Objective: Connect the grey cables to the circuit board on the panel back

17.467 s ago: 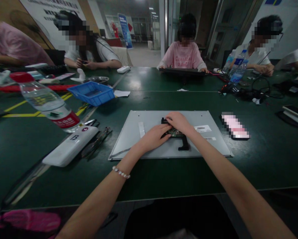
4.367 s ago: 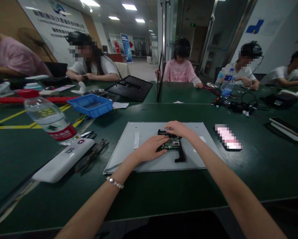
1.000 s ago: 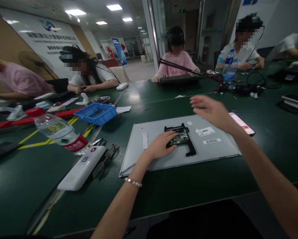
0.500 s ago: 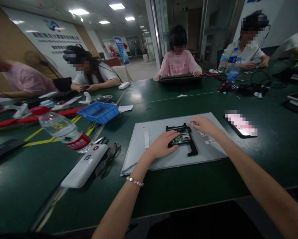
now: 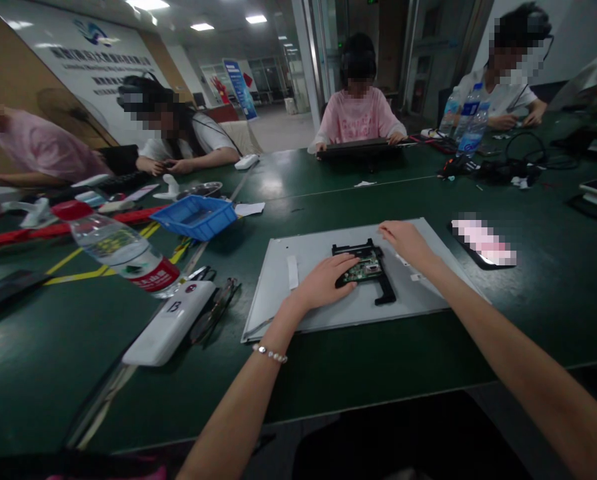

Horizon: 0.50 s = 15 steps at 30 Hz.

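Note:
A green circuit board (image 5: 367, 269) sits in a black plastic frame (image 5: 386, 288) on a flat silver-grey panel (image 5: 278, 313). My left hand (image 5: 326, 283) lies over the left side of the board, fingers stretched out flat and thumb apart along the near side. Just beyond the frame's right corner, my right hand (image 5: 407, 241) hovers over the panel with its fingers curled together. Anything between those fingertips is hidden or too small to make out. A white strip (image 5: 292, 272) is on the panel left of my left hand.
On the left are a blue tray (image 5: 198, 217), a water bottle (image 5: 123, 250), a white power bank (image 5: 171, 323) and glasses (image 5: 216, 310). A phone (image 5: 483, 243) lies to the right of the panel. Several people sit around the green table (image 5: 318, 380).
My right hand has drawn slightly left and up, its fingers more tightly curled. My left hand stays on the board. The whole view has shifted slightly.

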Motion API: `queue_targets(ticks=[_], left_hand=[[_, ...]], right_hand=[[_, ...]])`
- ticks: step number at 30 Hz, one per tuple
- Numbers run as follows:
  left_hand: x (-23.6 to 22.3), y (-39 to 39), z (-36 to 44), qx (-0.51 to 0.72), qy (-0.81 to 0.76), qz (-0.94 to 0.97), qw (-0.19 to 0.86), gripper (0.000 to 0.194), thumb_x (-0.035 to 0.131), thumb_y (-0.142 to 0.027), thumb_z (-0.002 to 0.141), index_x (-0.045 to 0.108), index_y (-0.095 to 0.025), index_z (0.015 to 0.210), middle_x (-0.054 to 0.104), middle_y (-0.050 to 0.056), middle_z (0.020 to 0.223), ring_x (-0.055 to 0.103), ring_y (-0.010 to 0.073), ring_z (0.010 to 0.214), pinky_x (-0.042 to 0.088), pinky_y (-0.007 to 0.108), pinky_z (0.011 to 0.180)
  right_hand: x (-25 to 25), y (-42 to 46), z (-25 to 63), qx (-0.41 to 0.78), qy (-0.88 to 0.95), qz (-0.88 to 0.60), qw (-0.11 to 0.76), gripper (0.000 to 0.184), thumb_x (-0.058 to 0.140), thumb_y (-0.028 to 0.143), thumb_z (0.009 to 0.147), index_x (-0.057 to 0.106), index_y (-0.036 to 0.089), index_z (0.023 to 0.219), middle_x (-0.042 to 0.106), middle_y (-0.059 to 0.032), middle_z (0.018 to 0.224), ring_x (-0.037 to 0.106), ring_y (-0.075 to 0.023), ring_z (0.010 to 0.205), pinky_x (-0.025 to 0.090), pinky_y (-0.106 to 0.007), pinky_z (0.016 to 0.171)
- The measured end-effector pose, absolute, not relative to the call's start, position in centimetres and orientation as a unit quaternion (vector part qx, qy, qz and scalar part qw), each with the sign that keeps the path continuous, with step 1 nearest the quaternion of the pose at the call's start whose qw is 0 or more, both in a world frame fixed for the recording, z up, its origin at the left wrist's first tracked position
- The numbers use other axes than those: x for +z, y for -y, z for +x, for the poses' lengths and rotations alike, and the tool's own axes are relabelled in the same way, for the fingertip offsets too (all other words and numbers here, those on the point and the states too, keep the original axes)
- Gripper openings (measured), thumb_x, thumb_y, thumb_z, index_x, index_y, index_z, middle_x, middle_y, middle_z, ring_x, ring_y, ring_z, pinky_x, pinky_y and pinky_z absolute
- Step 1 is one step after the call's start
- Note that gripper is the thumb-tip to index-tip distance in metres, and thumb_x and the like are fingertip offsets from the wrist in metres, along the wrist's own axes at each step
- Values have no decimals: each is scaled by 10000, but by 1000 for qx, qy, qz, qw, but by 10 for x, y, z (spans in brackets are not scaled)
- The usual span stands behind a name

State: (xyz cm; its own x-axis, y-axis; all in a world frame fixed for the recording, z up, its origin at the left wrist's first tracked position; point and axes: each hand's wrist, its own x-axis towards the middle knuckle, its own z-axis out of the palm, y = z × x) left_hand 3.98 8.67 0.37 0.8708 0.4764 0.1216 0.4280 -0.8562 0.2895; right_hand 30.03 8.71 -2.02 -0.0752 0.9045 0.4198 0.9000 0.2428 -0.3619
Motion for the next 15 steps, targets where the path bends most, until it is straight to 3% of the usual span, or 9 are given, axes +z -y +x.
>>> queue_targets(ticks=[9, 15], left_hand=[[0, -90, 40, 117, -209, 962, 129, 518, 487, -338, 886, 405, -176, 1372, 423, 105, 1424, 391, 248, 1305, 307, 431, 1094], [-5, -92, 41, 126, -208, 962, 121, 508, 499, -331, 873, 429, -168, 1349, 430, 112, 1415, 414, 258, 1286, 330, 451, 1073]], right_hand=[[1, -103, 270, 16, 775, -562, 286, 206, 501, 188, 883, 693, 158, 950, 689, -107, 979, 611, -217, 921, 419, -311, 828], [3, -115, 245, 67, 765, -583, 266, 150, 574, 183, 824, 713, 140, 862, 715, -74, 815, 640, -175, 774, 441, -262, 728]])
